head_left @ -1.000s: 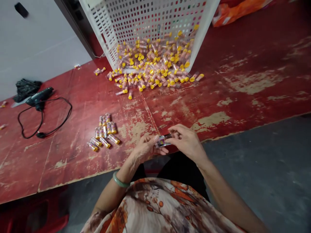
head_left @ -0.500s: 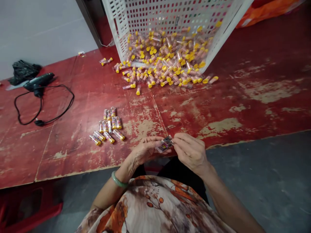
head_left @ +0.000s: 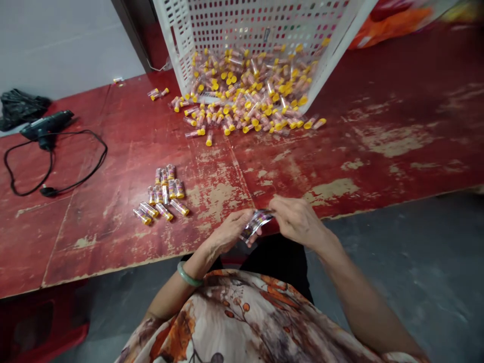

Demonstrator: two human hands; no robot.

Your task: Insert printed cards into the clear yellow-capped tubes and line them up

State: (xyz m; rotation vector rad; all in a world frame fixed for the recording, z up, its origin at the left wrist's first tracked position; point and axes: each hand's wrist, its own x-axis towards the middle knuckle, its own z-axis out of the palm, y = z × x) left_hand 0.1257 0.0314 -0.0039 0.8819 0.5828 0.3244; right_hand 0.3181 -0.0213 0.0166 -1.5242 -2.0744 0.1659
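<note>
A small, shiny printed plastic wrapper [head_left: 254, 227] is stretched between my two hands over the table's front edge. My left hand [head_left: 233, 229] pinches its near-left end, with some fingers hidden underneath. The far-right end is gripped by the closed fingers of my right hand [head_left: 297, 219]. Left of my hands, several small yellow-capped tubes with printed wraps [head_left: 165, 186] lie in rough rows. Farther back, many yellow-capped clear tubes with pinkish contents [head_left: 245, 108] spill from a white plastic basket [head_left: 185, 53] tipped on its side.
The worn red table [head_left: 124, 227] runs across the view. At its left lie a black heat-gun-like tool [head_left: 47, 126] with a looped cord [head_left: 99, 164] and a black plastic bag [head_left: 22, 107]. An orange bag [head_left: 397, 25] sits at the back right. A red stool [head_left: 56, 333] stands below.
My right hand has moved slightly up and away from my left, and the wrapper now shows longer and more stretched out. The view has shifted a little to the right.
</note>
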